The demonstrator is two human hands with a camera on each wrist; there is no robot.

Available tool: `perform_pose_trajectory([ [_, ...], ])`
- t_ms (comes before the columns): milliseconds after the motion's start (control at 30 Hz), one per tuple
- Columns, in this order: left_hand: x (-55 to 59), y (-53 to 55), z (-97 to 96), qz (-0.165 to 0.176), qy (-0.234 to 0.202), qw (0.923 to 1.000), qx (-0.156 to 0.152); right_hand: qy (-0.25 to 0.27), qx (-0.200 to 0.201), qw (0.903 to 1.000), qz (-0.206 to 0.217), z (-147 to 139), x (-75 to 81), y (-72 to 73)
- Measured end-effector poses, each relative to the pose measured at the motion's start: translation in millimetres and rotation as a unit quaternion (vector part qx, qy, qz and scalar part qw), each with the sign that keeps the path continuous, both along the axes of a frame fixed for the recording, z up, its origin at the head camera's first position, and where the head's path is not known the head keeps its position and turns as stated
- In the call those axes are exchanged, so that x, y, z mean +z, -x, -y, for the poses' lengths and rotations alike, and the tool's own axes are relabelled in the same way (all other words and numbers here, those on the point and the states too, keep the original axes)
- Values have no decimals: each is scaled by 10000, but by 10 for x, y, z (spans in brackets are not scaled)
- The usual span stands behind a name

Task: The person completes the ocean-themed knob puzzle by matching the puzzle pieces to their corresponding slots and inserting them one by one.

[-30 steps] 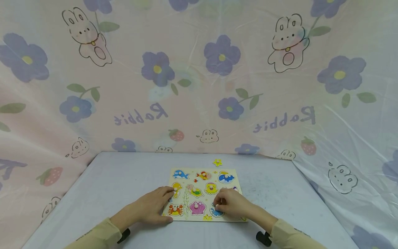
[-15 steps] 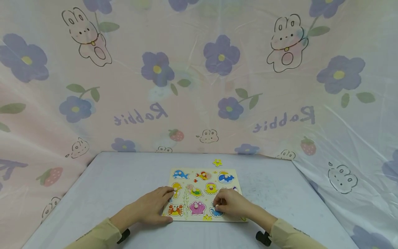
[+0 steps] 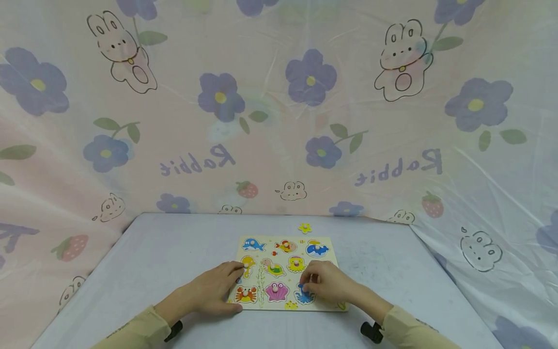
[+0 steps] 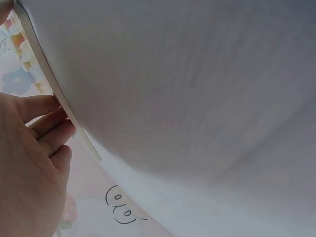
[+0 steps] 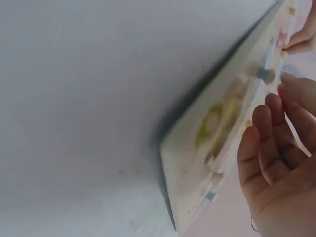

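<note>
A peg puzzle board [image 3: 261, 301] of sea animals lies on the table. My left hand [image 3: 213, 288] rests at its left edge, fingers near the yellow seahorse piece [image 3: 247, 265] and the thumb by the front corner. In the left wrist view, left fingertips [image 4: 58, 106] touch the board's edge [image 4: 74, 116]. Over the right part of the board is my right hand [image 3: 329, 283], loosely bent, its thumb and forefinger just above the blue piece [image 3: 304, 294]. From the right wrist, the piece's knob [image 5: 266, 75] stands slightly apart from the fingertips. The hand covers the board's right side.
A yellow star-shaped piece [image 3: 305, 228] with a knob lies on the table behind the board. Crab [image 3: 246, 293], pink shell [image 3: 276, 291], turtle [image 3: 273, 267], octopus [image 3: 297, 263] and other pieces sit in the board. A patterned curtain [image 3: 270, 121] hangs behind the table.
My right hand has risen slightly and shifted a little from the blue piece, so more of that piece shows. The left hand has stayed at the board's edge.
</note>
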State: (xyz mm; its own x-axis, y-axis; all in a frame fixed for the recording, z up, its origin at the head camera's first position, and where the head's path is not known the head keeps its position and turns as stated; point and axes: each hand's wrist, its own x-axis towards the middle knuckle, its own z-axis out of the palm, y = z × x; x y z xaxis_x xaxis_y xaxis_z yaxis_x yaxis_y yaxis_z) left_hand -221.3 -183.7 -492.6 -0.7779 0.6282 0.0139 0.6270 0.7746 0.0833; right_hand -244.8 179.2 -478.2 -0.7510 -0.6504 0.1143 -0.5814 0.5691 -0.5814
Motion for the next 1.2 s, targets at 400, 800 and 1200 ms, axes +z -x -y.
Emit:
perform_pose_trajectory([
  [400, 3, -4, 5, 38, -17, 10000, -64, 384, -321, 9976, -485, -146, 68, 358],
  [800, 5, 10, 24, 19, 11, 10000, -31, 337, -1044, 9935, -298, -177, 104, 876],
  [1200, -5, 30, 49, -36, 30, 9999, -136, 80, -1730, 9848, -102, -115, -30, 1370],
])
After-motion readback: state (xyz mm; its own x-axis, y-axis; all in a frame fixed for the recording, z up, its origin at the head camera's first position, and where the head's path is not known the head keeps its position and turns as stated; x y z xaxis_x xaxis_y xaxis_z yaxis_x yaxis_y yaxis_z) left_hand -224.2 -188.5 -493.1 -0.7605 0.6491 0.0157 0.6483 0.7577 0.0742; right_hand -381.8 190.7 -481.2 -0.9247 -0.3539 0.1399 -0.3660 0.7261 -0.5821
